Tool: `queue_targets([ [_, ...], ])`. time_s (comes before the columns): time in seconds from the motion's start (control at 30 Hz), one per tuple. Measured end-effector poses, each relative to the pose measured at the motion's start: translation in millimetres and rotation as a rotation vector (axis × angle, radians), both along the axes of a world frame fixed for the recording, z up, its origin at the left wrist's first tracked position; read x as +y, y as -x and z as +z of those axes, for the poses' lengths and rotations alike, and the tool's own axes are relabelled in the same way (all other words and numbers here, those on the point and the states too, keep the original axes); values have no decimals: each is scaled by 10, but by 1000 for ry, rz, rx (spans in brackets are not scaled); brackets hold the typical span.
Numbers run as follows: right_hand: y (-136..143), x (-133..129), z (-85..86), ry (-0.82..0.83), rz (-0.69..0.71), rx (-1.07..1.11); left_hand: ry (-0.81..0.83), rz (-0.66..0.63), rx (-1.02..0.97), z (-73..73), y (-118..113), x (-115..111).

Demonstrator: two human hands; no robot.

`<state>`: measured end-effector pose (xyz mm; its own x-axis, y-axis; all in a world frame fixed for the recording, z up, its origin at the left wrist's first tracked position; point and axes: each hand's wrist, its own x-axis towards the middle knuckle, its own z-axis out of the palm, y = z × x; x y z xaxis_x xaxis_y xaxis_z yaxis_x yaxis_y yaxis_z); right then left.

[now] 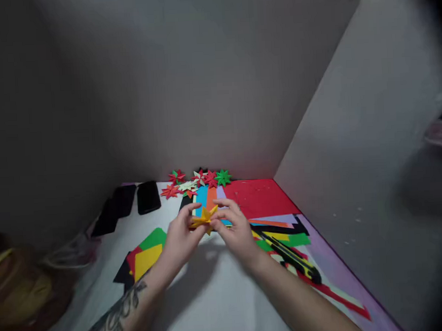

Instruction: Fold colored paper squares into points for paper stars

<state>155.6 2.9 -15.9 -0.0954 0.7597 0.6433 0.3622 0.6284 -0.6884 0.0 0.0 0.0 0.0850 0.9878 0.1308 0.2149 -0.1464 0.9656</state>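
A yellow folded paper star [206, 216] is held up above the white tabletop, pinched between both hands. My left hand [183, 231] grips its left points between thumb and fingers. On the other side, my right hand [236, 228] has thumb and fingertips closed on the star's right part. Some of the star is hidden behind the fingers. Beyond the hands lie several finished paper stars, among them a green star [223, 177], a red star [210, 179] and an orange-red star [170, 191].
Coloured paper squares [148, 260] lie left of my left forearm. A black phone [148, 197] rests at the back left beside other dark flat items. To the right are a red sheet [255, 196], paper strips and a black-and-yellow box cutter [296, 260]. Walls border the table behind and right.
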Motion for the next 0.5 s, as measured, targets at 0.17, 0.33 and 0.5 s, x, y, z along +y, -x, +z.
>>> queue_targets([
  [0.17, 6, -2, -53, -157, -70, -30, 96, -13, -54, 8, -5, 0],
  [0.33, 11, -35, -63, -200, -100, -60, 68, -29, -65, -14, -17, -4],
  [0.5, 10, -82, 8, -17, -46, 8, -32, -43, 3, -9, -44, -29],
])
